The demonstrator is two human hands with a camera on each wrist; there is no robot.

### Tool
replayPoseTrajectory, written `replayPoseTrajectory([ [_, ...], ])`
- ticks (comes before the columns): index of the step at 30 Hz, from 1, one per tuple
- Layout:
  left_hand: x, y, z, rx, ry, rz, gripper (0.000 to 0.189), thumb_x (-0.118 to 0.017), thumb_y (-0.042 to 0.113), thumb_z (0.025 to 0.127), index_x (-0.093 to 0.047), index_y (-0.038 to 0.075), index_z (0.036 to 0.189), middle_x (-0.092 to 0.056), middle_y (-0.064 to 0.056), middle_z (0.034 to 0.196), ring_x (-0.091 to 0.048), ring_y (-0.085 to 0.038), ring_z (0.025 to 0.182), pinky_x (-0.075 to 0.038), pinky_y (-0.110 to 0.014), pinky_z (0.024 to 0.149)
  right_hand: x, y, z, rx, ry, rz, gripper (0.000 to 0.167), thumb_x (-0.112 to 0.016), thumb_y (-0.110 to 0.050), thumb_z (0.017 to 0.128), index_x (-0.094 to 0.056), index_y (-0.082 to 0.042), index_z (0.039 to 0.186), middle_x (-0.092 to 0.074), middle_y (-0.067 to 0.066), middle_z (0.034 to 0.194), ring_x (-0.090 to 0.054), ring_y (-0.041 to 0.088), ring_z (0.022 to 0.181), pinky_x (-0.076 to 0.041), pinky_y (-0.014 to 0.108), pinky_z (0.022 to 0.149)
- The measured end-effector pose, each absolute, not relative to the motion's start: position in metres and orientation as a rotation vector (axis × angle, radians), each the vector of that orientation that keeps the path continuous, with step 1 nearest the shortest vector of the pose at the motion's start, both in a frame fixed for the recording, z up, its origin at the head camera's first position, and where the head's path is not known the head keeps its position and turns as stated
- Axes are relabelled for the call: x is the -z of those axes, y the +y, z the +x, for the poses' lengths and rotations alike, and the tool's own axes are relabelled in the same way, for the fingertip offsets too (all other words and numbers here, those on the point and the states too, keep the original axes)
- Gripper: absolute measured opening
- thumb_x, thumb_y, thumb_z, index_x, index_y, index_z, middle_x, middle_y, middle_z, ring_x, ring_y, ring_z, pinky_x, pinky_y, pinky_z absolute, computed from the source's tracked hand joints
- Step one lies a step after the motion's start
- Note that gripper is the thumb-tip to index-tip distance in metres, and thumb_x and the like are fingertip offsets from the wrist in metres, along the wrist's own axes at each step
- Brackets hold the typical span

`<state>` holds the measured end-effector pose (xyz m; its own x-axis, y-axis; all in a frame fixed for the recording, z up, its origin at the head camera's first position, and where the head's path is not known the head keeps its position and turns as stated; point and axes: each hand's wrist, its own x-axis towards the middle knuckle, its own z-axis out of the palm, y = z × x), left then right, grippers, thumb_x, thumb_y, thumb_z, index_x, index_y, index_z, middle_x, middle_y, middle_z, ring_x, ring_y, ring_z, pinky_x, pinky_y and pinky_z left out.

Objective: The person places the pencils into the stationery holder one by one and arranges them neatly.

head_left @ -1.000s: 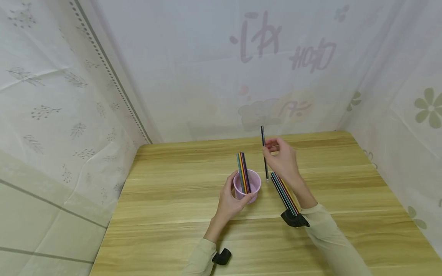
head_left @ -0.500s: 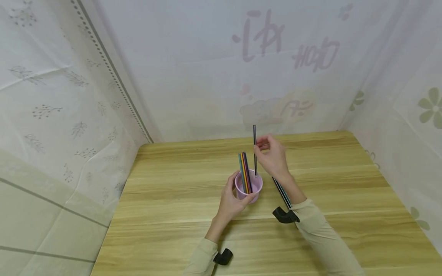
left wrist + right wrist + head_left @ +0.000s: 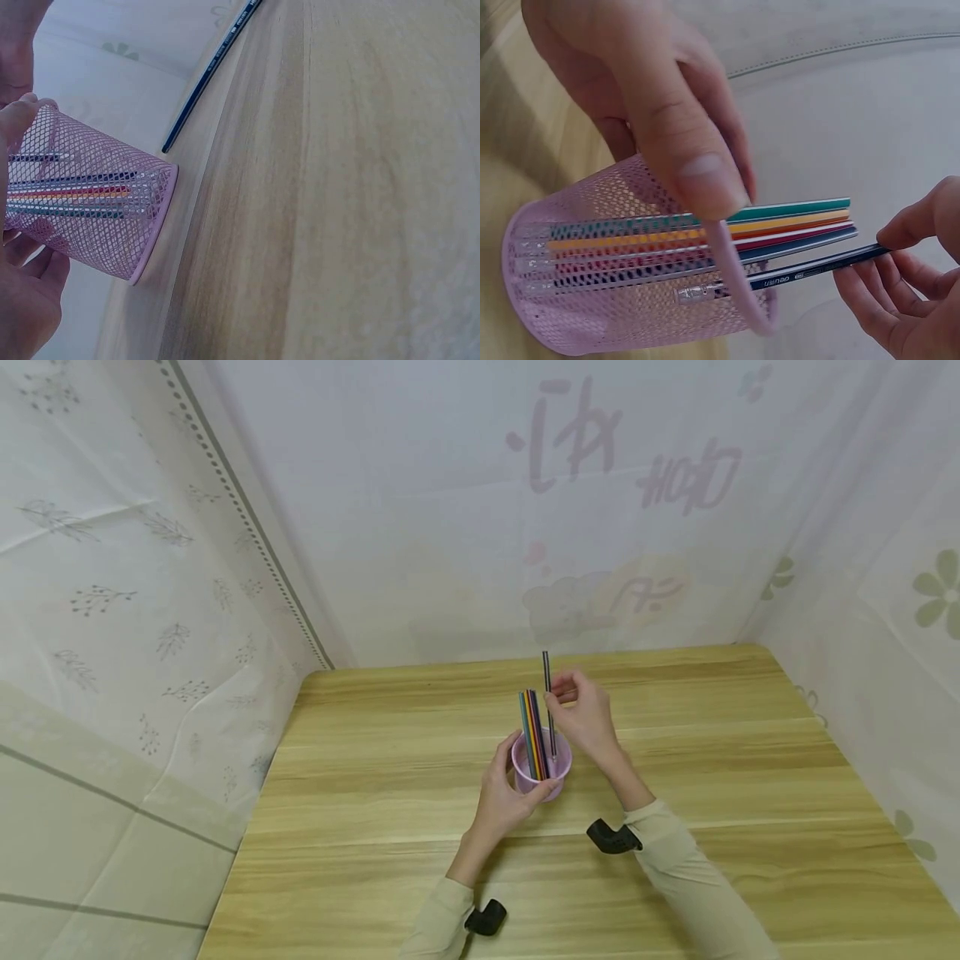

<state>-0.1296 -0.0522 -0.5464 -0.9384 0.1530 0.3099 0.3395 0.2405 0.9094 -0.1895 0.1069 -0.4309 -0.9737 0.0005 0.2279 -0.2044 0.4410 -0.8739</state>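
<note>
The dark pencil (image 3: 817, 265) is pinched between the thumb and fingers of the right hand (image 3: 588, 714), so that hand is the nearer one to it; the left hand (image 3: 501, 802) grips the pink mesh cup (image 3: 82, 139) near its rim, thumb on one side and fingers round the other. Seen from the head, the pencil stands close to upright, leaning slightly, with its clear-capped end down. That lower end is already inside the mouth, past the rim, while most of the length is above it. Its long axis runs nearly alongside the bundle of pencils (image 3: 533, 735) leaning in the cup, on the side towards the right hand. The line that seems to matter is straight down that axis, between bundle and rim. Another pencil (image 3: 212, 75) lies on the tabletop (image 3: 375, 827), apart from the cup; whether the cup's base touches the wood is hard to tell
</note>
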Motion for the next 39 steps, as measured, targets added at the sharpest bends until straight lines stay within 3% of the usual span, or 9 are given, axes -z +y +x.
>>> replayPoseTrajectory([
  [8,0.546,-0.052,-0.129,1.799,-2.349,-0.475,0.090,-0.086,0.031,0.080,-0.037,0.017,0.154,-0.053,-0.010,0.149,-0.057,-0.026,0.132,-0.050,-0.044,0.111,0.441,0.106,-0.187,-1.552,-2.539,0.186,0.021,-0.068,-0.001,0.089,-0.064,0.006,0.109,-0.071,0.022,0.100,-0.071,0.034,0.088,-0.064,0.038,0.077],
  [15,0.546,-0.051,-0.129,1.795,-2.355,-0.473,0.090,-0.086,0.030,0.081,-0.036,0.016,0.154,-0.053,-0.011,0.149,-0.056,-0.026,0.132,-0.049,-0.044,0.111,0.449,0.107,-0.184,-1.512,-2.586,0.186,0.018,-0.068,-0.001,0.088,-0.064,0.005,0.104,-0.072,0.021,0.095,-0.072,0.032,0.083,-0.063,0.036,0.071],
  [26,0.545,-0.050,-0.130,1.810,-2.342,-0.460,0.090,-0.087,0.032,0.080,-0.037,0.019,0.154,-0.054,-0.007,0.148,-0.057,-0.024,0.132,-0.050,-0.044,0.111,0.456,0.116,-0.177,-1.514,-2.631,0.144,0.017,-0.066,-0.004,0.090,-0.065,0.003,0.106,-0.072,0.021,0.098,-0.071,0.031,0.086,-0.063,0.039,0.078],
  [39,0.545,-0.051,-0.128,1.817,-2.331,-0.464,0.088,-0.087,0.032,0.080,-0.039,0.020,0.153,-0.054,-0.007,0.149,-0.057,-0.025,0.132,-0.049,-0.045,0.111,0.467,0.150,-0.175,-1.415,-2.644,0.081,0.014,-0.067,-0.008,0.092,-0.066,0.001,0.102,-0.072,0.018,0.094,-0.070,0.028,0.081,-0.055,0.021,0.066],
])
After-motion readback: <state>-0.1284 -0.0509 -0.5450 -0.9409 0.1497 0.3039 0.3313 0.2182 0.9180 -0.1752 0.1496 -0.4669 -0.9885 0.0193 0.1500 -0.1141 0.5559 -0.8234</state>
